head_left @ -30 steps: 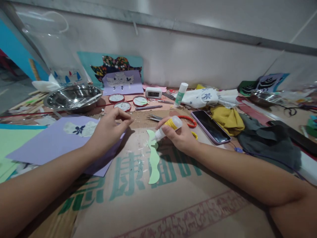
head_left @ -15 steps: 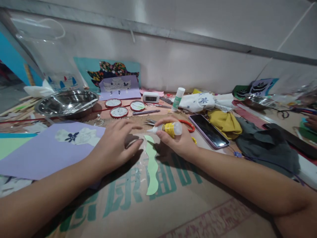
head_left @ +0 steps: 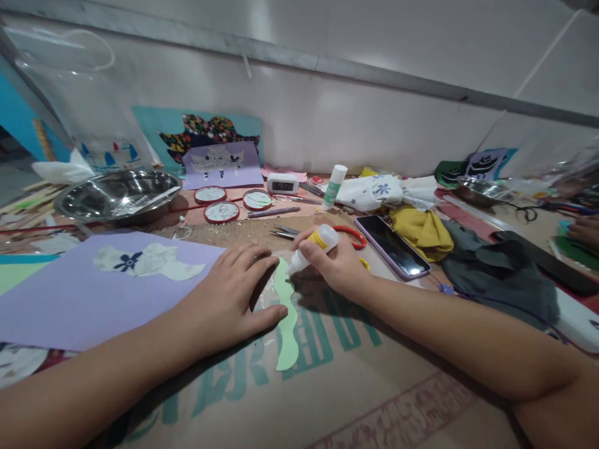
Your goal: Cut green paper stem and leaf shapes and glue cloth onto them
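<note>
One green strip (head_left: 288, 340), left hand (head_left: 231, 290) spread, thumb (head_left: 266, 318) now over its edge, right hand (head_left: 344, 267) gripping bottle (head_left: 324, 237), newly tipped downward

From afar I count: left hand (head_left: 229, 290), one; right hand (head_left: 334, 259), one. One bottle (head_left: 326, 237) in right hand. One green strip (head_left: 287, 343) between hands. Three red-rimmed dishes (head_left: 221, 221) beyond left hand. One phone (head_left: 393, 246) right of right hand.

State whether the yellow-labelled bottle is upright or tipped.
Tipped: in the right hand, the yellow-labelled bottle slants, its narrow nozzle end low by the green strip, its wide base raised.
</note>
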The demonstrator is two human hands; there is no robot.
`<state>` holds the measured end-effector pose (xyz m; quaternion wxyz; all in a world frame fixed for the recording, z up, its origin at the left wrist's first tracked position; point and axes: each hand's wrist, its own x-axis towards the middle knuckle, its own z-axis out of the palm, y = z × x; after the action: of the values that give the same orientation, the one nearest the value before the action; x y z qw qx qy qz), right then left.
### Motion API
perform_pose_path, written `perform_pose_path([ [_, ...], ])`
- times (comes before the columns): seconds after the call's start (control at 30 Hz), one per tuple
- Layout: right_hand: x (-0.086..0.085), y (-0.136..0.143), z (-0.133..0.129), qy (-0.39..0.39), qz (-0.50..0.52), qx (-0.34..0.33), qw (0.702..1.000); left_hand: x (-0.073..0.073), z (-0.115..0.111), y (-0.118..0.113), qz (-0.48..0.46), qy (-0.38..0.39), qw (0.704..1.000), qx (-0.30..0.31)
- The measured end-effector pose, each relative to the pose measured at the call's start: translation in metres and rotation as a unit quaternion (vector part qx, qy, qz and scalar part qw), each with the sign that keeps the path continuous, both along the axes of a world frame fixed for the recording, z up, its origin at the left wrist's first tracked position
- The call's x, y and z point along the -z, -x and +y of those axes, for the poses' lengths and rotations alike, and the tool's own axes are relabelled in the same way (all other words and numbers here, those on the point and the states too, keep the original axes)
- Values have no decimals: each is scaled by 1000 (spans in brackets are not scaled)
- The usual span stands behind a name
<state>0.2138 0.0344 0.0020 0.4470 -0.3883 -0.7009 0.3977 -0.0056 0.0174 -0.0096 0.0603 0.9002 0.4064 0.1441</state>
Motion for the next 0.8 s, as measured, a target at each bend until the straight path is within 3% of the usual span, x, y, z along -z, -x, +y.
perform_pose_path([
  [0.8,3,4,2,-19,-65,-23,997,7,1,0,-9,5,1000,2],
])
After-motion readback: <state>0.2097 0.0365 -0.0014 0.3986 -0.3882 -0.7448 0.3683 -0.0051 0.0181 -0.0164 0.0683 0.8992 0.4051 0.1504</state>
